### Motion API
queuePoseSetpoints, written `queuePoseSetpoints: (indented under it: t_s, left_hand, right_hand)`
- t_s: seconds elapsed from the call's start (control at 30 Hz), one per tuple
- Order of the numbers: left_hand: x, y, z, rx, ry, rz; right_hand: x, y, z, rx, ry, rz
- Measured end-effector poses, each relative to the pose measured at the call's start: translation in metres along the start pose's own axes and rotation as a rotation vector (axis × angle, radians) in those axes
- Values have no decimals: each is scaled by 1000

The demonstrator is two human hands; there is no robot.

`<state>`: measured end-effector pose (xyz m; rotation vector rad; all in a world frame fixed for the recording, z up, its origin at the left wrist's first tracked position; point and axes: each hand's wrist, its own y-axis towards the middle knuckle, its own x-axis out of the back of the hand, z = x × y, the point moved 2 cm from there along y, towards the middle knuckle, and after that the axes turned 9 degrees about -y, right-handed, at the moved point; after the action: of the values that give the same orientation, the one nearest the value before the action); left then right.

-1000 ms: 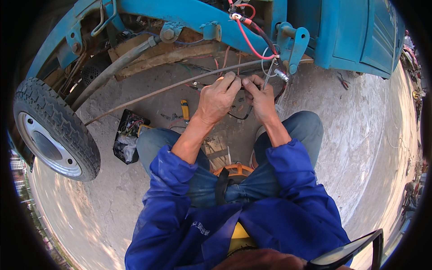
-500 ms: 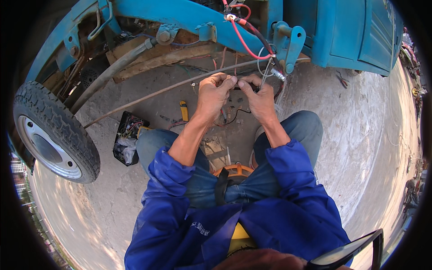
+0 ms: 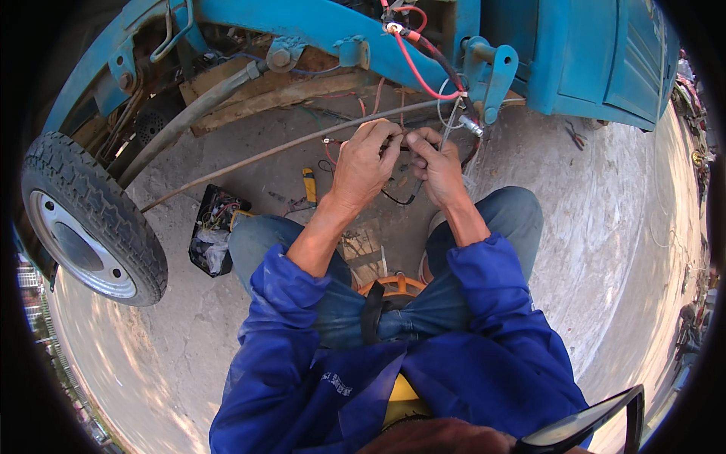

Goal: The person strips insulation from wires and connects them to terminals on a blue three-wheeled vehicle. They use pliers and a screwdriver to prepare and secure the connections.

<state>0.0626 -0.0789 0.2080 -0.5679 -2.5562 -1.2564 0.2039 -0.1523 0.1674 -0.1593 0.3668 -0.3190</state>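
Below the blue vehicle frame [image 3: 302, 26], both of my hands are raised close together at a dark wire [image 3: 404, 147]. My left hand [image 3: 364, 163] is closed, its thumb and fingers pinching the wire. My right hand [image 3: 439, 168] is closed on the same wire just to the right, thumb against the fingers. Most of the wire is hidden by the fingers. Beneath the hands hangs a curved black wire end [image 3: 398, 201]. Just right of my right hand are a silver cylindrical connector [image 3: 467, 125] and a red cable [image 3: 416, 68] coming down from the frame.
A tyre [image 3: 98, 219] stands at the left. On the ground lie a black box of wires and parts [image 3: 200, 253], a yellow-handled tool [image 3: 309, 185] and pliers [image 3: 577, 138]. A long thin rod [image 3: 249, 161] crosses ahead of my hands. An orange seat [image 3: 401, 285] shows between my legs.
My left hand has turned so its back shows more, with fingers curled over. The black wire end beneath the hands has shifted. The view has moved slightly.
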Motion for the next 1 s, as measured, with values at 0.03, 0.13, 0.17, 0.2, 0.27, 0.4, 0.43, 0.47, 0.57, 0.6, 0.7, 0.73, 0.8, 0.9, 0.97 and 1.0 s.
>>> queuePoseSetpoints:
  t_s: [0.03, 0.13, 0.17, 0.2, 0.27, 0.4, 0.43, 0.47, 0.57, 0.6, 0.7, 0.73, 0.8, 0.9, 0.97, 1.0]
  left_hand:
    - [1, 0, 3, 293, -232, -20]
    - [0, -2, 3, 946, -778, -39]
    - [-2, 0, 2, 969, -804, -11]
    - [-3, 2, 2, 971, -841, 8]
    - [-5, 3, 2, 993, -930, 12]
    - [-10, -3, 6, 1044, -1253, -71]
    - [-13, -5, 7, 1052, -1361, -101]
    - [-17, -6, 8, 1045, -1433, -116]
    - [-26, -11, 9, 1038, -1643, -184]
    - [-27, -12, 9, 1033, -1709, -220]
    - [-12, -7, 23, 1086, -1835, -479]
    - [-5, -4, 26, 1044, -1868, -426]
    - [-5, -9, 23, 1058, -1614, -292]
    - [-9, -15, 16, 1062, -1366, -229]
    - [-9, -14, 15, 1051, -1286, -198]
    - [-6, -13, 14, 1013, -1249, -193]
  right_hand:
    - [1, -1, 1, 9, -12, -26]
    - [1, -1, 2, 28, -39, -25]
    - [0, -1, 3, 31, -48, -11]
    - [0, -1, 3, 40, -54, -21]
    - [-1, -1, 3, 57, -67, -36]
    - [0, -2, 5, -18, 10, 68]
    - [0, -1, 5, -26, 43, 78]
    - [-1, -1, 4, -33, 78, 86]
    - [-6, -1, 4, -12, 194, 80]
    - [-7, -1, 4, -12, 322, 119]
    - [-5, -1, 7, 4, 537, 166]
    - [0, -2, 9, 19, 485, 126]
    - [6, -1, 4, 25, 233, -4]
    - [11, 3, -14, -53, -166, -112]
    - [13, 12, -23, 174, -585, -291]
    - [12, 16, -27, 348, -732, -381]
